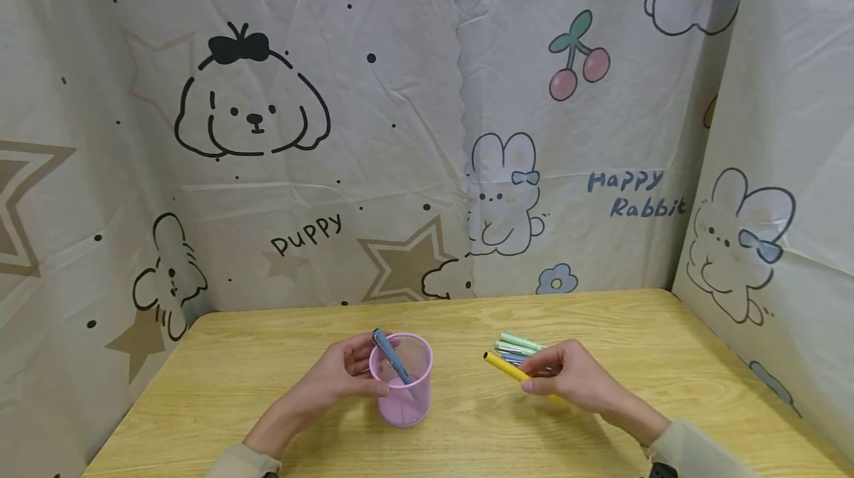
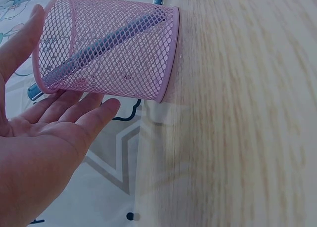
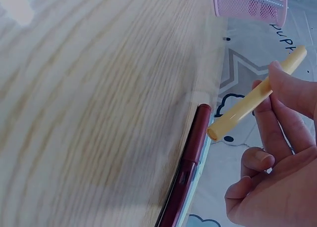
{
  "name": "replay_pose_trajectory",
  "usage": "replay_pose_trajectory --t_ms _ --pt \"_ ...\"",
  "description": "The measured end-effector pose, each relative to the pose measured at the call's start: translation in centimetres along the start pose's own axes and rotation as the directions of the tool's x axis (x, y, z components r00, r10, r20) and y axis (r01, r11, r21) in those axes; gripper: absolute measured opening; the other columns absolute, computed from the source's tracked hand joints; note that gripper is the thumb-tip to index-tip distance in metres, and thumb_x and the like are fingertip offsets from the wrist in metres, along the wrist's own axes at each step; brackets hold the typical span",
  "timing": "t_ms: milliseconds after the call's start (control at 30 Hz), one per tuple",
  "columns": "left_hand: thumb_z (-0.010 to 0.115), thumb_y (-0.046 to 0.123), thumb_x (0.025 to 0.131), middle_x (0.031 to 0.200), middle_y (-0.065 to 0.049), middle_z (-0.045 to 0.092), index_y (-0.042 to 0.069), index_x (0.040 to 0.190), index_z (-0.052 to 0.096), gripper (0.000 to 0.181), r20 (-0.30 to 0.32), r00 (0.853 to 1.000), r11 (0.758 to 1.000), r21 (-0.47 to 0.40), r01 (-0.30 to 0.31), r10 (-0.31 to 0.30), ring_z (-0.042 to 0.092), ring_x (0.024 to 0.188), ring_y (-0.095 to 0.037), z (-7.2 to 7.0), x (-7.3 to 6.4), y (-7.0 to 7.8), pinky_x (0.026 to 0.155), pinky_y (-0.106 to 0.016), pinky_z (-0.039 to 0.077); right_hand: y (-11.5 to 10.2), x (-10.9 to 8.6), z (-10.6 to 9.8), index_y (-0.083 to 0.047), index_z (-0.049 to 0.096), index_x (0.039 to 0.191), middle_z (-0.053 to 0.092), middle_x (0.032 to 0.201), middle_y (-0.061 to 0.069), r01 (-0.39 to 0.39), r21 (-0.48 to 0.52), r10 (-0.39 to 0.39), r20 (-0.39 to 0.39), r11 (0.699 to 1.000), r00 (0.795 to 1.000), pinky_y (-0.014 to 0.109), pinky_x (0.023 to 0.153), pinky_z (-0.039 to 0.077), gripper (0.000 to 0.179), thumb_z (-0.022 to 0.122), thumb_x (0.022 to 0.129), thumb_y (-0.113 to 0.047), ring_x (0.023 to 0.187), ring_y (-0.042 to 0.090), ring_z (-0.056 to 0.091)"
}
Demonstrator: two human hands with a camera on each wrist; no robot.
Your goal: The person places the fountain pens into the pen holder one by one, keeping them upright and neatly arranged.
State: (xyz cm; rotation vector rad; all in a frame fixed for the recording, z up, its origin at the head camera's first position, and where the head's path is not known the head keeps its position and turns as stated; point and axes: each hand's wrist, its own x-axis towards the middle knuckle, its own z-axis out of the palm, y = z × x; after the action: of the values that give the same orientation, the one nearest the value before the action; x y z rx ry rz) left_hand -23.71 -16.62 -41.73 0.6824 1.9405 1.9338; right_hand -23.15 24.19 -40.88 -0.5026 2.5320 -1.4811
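Observation:
A pink mesh pen holder stands upright on the table, with one blue pen leaning inside it and poking past the rim. My left hand holds the holder near its top, thumb on the near side and fingers at the far side. In the left wrist view the mesh sits between thumb and fingers. Over the table to the right, my right hand pinches a yellow pen between thumb and fingers. The right wrist view shows this yellow pen raised above a dark red pen.
Light green pens and a blue pen lie together beyond the right hand, partly covered by it. The wooden table ends at a printed cloth backdrop behind and at the sides.

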Motion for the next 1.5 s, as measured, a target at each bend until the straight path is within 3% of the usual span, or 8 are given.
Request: replay_pose_trajectory --t_ms 267,800,1167,1500 --pt "0.082 0.0 0.09 0.158 -0.027 0.044 -0.012 0.158 0.033 0.085 0.002 1.0 1.0 0.002 0.004 -0.004 0.046 0.144 -0.038 -0.1 0.1 0.0 0.114 -0.04 0.044 -0.9 0.0 0.4 -0.001 0.081 0.107 0.077 0.101 0.009 0.008 0.022 -0.007 -0.016 1.0 1.0 0.027 0.071 0.057 0.022 0.086 0.088 -0.01 0.086 0.022 0.067" --pt "0.084 0.002 0.088 0.159 -0.027 0.043 -0.01 0.159 0.032 0.088 0.003 1.0 1.0 0.001 0.025 -0.025 0.047 0.143 -0.038 0.1 0.3 0.0 0.115 -0.04 0.042 -2.4 0.1 1.7 -0.004 0.082 0.11 0.076 0.103 0.005 -0.06 0.06 0.065 -0.092 0.996 0.994 0.028 0.07 0.048 0.027 0.088 0.088 -0.019 0.086 0.023 0.056" --pt "0.084 -0.001 0.087 0.158 -0.029 0.043 -0.012 0.158 0.033 0.088 0.003 1.0 1.0 -0.011 0.003 -0.003 0.048 0.142 -0.039 0.2 0.2 -0.1 0.115 -0.04 0.043 -3.7 0.5 2.5 -0.002 0.081 0.112 0.077 0.105 0.008 0.002 0.147 0.013 -0.099 0.989 0.995 0.028 0.073 0.049 0.027 0.085 0.09 -0.017 0.088 0.022 0.058" --pt "0.083 -0.001 0.087 0.159 -0.028 0.043 -0.011 0.158 0.033 0.087 -0.003 1.0 1.0 -0.011 0.009 -0.01 0.049 0.142 -0.038 0.2 0.2 -0.1 0.115 -0.04 0.042 -4.5 1.1 3.5 -0.002 0.08 0.116 0.079 0.107 0.009 -0.011 0.217 0.034 -0.105 0.976 0.994 0.036 0.083 0.051 0.031 0.085 0.091 -0.02 0.094 0.023 0.063"
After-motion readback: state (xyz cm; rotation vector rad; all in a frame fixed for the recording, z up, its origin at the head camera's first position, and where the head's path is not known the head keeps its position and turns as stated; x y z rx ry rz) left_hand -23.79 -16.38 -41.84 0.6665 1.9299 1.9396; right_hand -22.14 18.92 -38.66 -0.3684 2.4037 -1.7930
